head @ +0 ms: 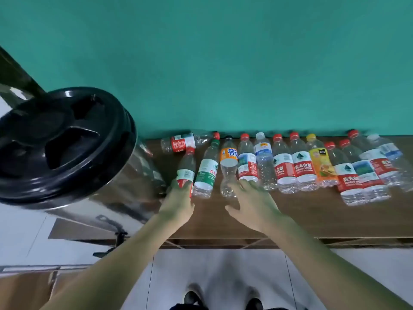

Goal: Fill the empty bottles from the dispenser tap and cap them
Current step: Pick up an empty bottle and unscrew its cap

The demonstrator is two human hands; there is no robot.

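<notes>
My left hand [178,201] is curled round the lower part of a clear bottle [186,171] with a red cap and a red-and-white label, at the left end of the row on the wooden table [301,211]. My right hand [251,201] holds nothing: its fingers are spread and nearly straight, the tips reaching the foot of a red-labelled bottle [247,161], the thumb stretched out to the left below the orange-labelled bottle [228,165]. Between my two hands stands a green-labelled bottle [206,173], just beside the one I grip. The other bottles [301,166] stand in a close line running to the right, against the green wall [223,63]; most have red caps, one has a yellow cap [311,137], and two have pale caps. One bottle with a red label [186,142] lies on its side behind the row, near the wall. To my left, near the bottle I grip, is the dispenser [125,182], a clear drum with a black lid [60,144]; its tap [118,237] sticks out low down, over the pale tiled floor [219,274]. My shoes [192,298] show at the bottom edge. Whether the bottles hold any water, I cannot tell.
</notes>
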